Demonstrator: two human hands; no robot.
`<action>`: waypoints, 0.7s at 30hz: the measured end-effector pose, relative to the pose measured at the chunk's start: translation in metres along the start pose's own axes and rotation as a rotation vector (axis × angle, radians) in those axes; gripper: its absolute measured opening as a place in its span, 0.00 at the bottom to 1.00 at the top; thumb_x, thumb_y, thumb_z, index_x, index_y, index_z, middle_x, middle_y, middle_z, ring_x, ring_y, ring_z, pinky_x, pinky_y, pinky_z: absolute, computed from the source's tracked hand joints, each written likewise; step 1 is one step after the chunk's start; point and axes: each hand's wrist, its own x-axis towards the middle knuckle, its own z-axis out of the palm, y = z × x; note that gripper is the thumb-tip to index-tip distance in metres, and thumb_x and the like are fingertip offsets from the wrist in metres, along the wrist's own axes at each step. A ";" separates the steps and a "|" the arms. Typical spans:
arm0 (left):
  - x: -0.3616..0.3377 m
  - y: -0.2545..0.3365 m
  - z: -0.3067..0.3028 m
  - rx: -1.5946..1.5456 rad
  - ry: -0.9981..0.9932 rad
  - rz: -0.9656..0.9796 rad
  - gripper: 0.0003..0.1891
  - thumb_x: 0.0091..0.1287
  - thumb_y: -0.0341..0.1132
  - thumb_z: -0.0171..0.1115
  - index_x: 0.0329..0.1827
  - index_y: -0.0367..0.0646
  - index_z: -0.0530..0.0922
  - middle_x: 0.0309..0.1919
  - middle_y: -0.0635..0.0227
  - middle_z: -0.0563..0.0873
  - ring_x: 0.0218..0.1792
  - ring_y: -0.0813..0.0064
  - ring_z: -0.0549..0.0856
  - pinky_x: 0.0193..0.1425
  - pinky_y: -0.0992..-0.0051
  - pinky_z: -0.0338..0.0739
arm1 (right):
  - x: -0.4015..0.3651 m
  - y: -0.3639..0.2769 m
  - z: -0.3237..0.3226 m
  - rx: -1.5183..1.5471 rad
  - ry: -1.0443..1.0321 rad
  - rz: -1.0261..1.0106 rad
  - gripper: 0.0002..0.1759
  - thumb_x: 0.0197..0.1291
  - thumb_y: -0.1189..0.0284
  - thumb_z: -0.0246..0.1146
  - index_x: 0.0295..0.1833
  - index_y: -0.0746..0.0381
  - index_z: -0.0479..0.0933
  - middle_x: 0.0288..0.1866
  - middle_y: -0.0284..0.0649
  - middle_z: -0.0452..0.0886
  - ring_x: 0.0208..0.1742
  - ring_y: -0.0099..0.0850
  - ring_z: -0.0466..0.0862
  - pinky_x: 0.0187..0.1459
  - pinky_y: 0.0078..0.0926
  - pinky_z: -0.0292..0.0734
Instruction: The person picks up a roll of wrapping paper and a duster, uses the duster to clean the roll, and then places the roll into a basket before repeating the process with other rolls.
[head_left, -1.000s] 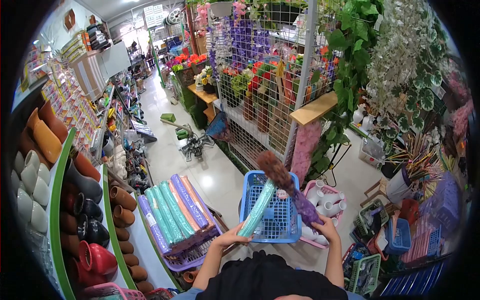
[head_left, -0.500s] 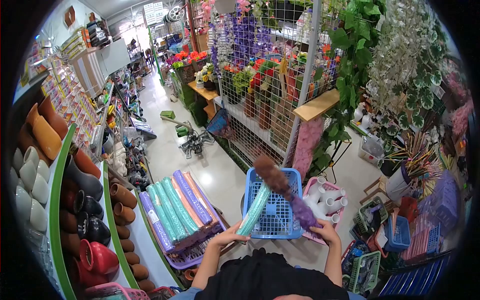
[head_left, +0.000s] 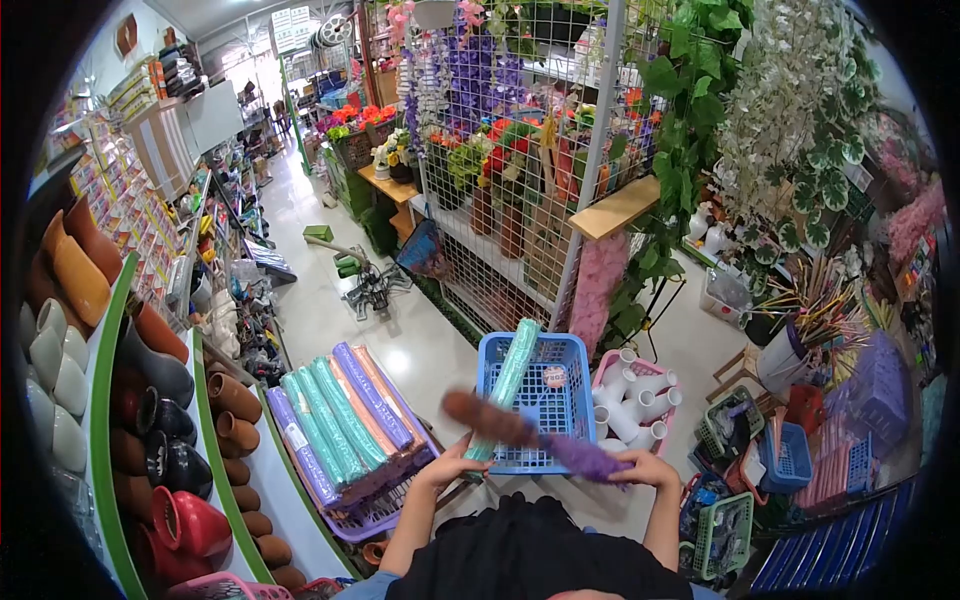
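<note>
My left hand [head_left: 452,466] is closed around the lower end of a teal plastic-wrapped roll [head_left: 513,372], which slants up over a blue plastic basket [head_left: 565,408]. In my right hand [head_left: 650,470] is the purple end of a fluffy brown-and-purple duster [head_left: 578,452], smeared by motion. Its brown end crosses in front of the roll, close above my left hand. Left of the basket, a stack of similar wrapped rolls [head_left: 345,420] in teal, purple and orange rests on a purple basket [head_left: 375,522].
White vases [head_left: 632,400] fill a pink basket right of the blue one. Shelves of pots [head_left: 185,450] line the left side. Ahead stands a wire grid [head_left: 510,200] with artificial flowers. Small baskets [head_left: 725,540] crowd the right, and a folded stand [head_left: 375,290] lies on the aisle floor.
The duster's brown end has swung left and down, from over the basket's far side to across the roll. The roll has tipped more upright in my left hand.
</note>
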 end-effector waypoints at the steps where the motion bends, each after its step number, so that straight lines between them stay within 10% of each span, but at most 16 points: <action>1: -0.002 -0.013 -0.008 0.102 0.078 0.040 0.38 0.55 0.27 0.62 0.69 0.38 0.54 0.47 0.61 0.78 0.44 0.74 0.80 0.49 0.73 0.75 | 0.003 0.014 0.000 -0.105 -0.032 -0.199 0.27 0.47 0.74 0.69 0.56 0.64 0.74 0.39 0.28 0.79 0.34 0.16 0.74 0.33 0.16 0.71; 9: -0.013 0.010 0.013 0.328 0.062 0.189 0.40 0.52 0.28 0.63 0.70 0.42 0.55 0.54 0.64 0.74 0.49 0.71 0.77 0.55 0.73 0.70 | 0.017 0.020 0.006 0.239 0.547 -0.262 0.22 0.47 0.76 0.67 0.51 0.67 0.77 0.39 0.32 0.79 0.36 0.20 0.75 0.40 0.20 0.72; 12: -0.018 0.019 0.022 0.689 0.290 0.257 0.37 0.50 0.27 0.60 0.67 0.43 0.59 0.51 0.56 0.78 0.49 0.63 0.79 0.54 0.70 0.72 | 0.002 -0.003 0.008 0.096 0.232 0.007 0.22 0.47 0.74 0.68 0.50 0.66 0.77 0.36 0.30 0.79 0.31 0.17 0.75 0.33 0.18 0.72; 13: -0.021 0.024 0.026 0.926 0.385 0.145 0.35 0.49 0.26 0.59 0.65 0.43 0.61 0.48 0.53 0.78 0.49 0.58 0.79 0.53 0.67 0.72 | -0.002 -0.009 0.011 -0.031 0.110 -0.002 0.23 0.50 0.73 0.67 0.54 0.66 0.75 0.49 0.36 0.80 0.43 0.20 0.75 0.47 0.20 0.71; 16: -0.020 0.017 0.025 1.314 0.491 -0.015 0.32 0.47 0.25 0.55 0.61 0.44 0.65 0.41 0.54 0.79 0.42 0.50 0.78 0.44 0.58 0.73 | 0.000 0.002 0.012 -0.049 0.063 -0.131 0.21 0.50 0.73 0.66 0.52 0.68 0.75 0.49 0.36 0.80 0.42 0.20 0.76 0.45 0.20 0.72; 21: -0.021 0.025 0.044 1.362 0.752 0.337 0.34 0.45 0.24 0.57 0.62 0.41 0.64 0.34 0.58 0.77 0.35 0.55 0.78 0.34 0.58 0.70 | 0.013 0.012 0.019 0.092 0.458 -0.180 0.24 0.51 0.74 0.66 0.56 0.66 0.73 0.50 0.35 0.78 0.43 0.20 0.76 0.45 0.20 0.72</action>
